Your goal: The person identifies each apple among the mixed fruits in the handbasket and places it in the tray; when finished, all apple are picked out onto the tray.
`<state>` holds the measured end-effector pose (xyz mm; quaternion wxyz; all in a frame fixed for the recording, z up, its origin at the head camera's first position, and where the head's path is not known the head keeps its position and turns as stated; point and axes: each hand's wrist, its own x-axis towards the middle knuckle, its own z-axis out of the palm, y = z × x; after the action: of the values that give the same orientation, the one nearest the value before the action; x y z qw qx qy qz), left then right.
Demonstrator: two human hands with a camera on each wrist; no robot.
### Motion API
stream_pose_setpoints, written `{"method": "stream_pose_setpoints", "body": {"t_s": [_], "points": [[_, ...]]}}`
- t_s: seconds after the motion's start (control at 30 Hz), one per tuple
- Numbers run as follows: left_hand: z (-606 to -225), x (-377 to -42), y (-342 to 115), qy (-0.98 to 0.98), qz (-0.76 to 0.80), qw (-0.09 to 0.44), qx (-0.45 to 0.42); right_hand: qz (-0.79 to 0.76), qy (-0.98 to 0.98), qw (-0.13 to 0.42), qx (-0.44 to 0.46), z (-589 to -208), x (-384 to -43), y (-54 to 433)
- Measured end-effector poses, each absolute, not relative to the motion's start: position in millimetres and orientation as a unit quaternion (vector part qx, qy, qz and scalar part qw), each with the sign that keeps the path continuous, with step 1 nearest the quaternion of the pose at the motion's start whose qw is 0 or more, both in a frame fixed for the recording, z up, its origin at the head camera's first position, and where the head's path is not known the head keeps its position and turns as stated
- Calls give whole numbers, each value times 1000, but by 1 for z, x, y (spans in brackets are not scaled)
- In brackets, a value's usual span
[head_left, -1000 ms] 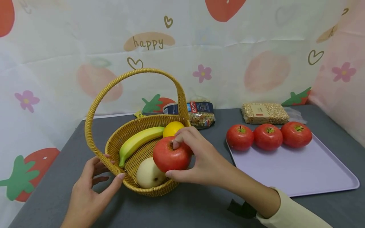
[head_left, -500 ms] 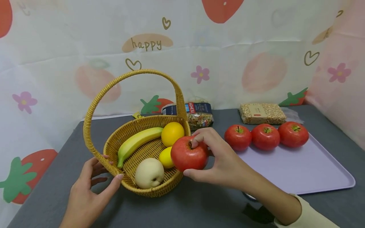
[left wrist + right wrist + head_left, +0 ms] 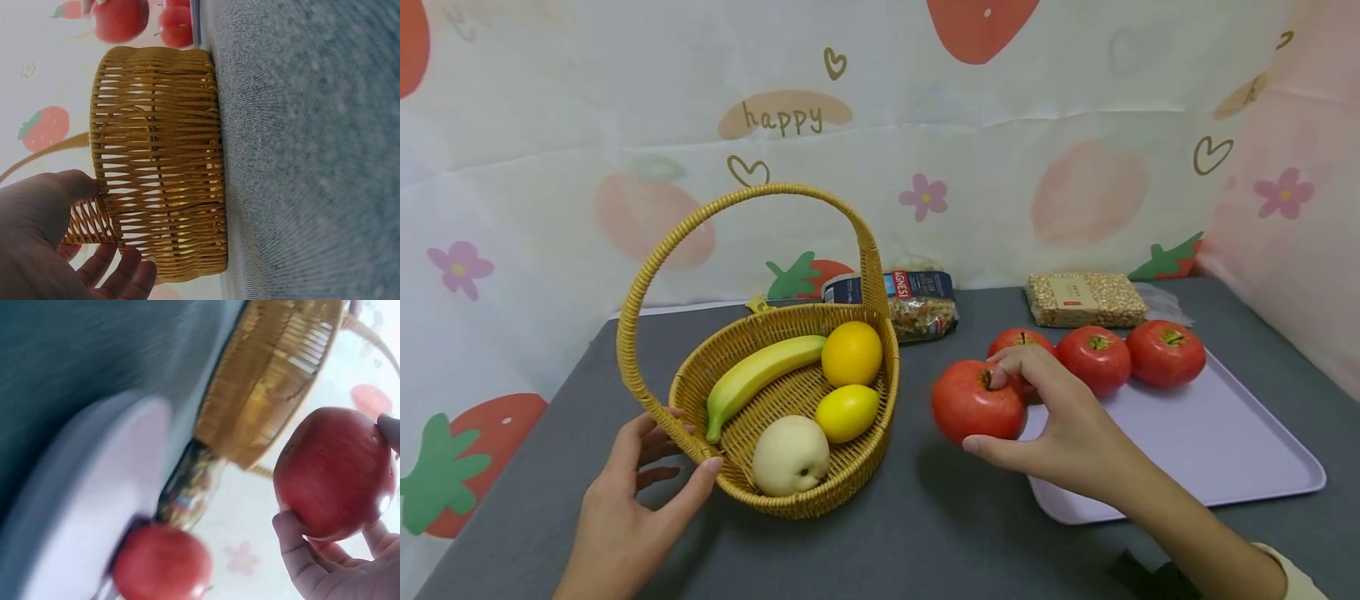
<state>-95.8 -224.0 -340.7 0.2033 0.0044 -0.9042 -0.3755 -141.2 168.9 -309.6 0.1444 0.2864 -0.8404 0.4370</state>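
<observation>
My right hand (image 3: pixel 1063 425) grips a red apple (image 3: pixel 972 404) by its top and side, held up in front of the tray's left edge. In the right wrist view, the fingers curl round this apple (image 3: pixel 334 478). My left hand (image 3: pixel 636 500) holds the rim of a wicker basket (image 3: pixel 876 450) near its handle base, thumb on the near side. Inside the basket lie a banana (image 3: pixel 760 375), an orange (image 3: pixel 852 354), a lemon (image 3: pixel 847 412) and a pale pear (image 3: pixel 790 457). The left wrist view shows the basket's woven wall (image 3: pixel 159 156) close up.
A lilac tray (image 3: pixel 1217 454) at the right has red apples (image 3: pixel 1165 354) along its back edge, one partly hidden by my right hand. Behind stand a pasta bag (image 3: pixel 925 308) and a grain pack (image 3: pixel 1086 300). A dark object (image 3: pixel 1153 575) lies near the front edge.
My right hand has carried the apple from over the basket rightward toward the tray, uncovering the lemon and orange. The left hand stays at the basket rim.
</observation>
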Motion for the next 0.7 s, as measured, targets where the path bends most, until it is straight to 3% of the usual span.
{"method": "stream_pose_setpoints", "body": {"t_s": [0.37, 0.7], "points": [[-341, -96, -224, -905, -376, 200, 11, 366, -886, 167, 230, -320, -139, 219], [-342, -96, -224, -905, -379, 195, 16, 308, -924, 113, 196, -328, -146, 232]]}}
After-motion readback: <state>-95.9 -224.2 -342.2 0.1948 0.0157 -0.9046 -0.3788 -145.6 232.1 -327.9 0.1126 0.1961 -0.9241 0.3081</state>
